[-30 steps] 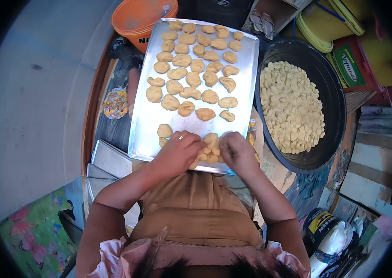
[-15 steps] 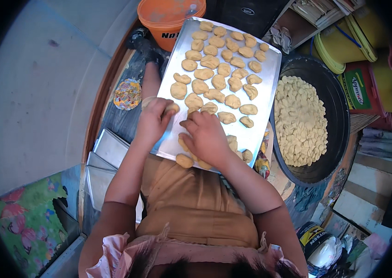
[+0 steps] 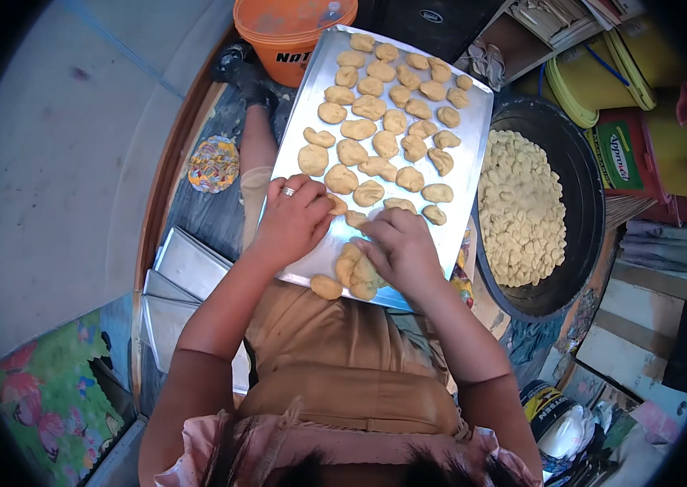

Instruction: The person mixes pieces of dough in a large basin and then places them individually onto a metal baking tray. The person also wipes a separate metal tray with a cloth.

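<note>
A silver tray (image 3: 305,243) holds several rows of irregular tan dough pieces (image 3: 385,144) above a small pile (image 3: 350,266) at its near edge. My left hand (image 3: 295,215), with a ring, is over the tray's left side, its fingers curled on a dough piece (image 3: 335,204). My right hand (image 3: 396,252) is just right of it, thumb apart from the fingers, its fingertips at another piece (image 3: 355,219). A loose lump (image 3: 326,286) lies left of the pile.
An orange bucket (image 3: 278,61) stands behind. A wide black tub (image 3: 583,227) of small dough bits is at the right, beside yellow buckets (image 3: 603,77). Spare metal trays (image 3: 177,325) lie at lower left; a bare leg (image 3: 254,134) extends past the tray's left side.
Both hands have left the near pile for higher on the tray. Since half a second ago, my left hand has moved right with dough, and my right hand slightly right.
</note>
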### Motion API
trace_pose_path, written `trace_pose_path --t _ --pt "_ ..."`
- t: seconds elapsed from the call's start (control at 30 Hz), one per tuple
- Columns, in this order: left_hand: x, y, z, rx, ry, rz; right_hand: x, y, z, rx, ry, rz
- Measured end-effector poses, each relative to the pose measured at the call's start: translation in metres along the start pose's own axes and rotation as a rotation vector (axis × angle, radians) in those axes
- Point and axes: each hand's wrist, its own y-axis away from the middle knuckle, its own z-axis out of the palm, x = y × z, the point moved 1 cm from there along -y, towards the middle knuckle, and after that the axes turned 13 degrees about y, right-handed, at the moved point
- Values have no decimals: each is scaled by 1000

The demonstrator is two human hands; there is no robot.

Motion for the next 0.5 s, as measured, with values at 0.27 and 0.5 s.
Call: trace_pose_path --t 0.27,0.5 --pt "5 -16 -2 71 69 31 -2 9 -6 -238 -14 -46" --pt "32 -8 10 -98 171 139 28 12 -17 58 -168 310"
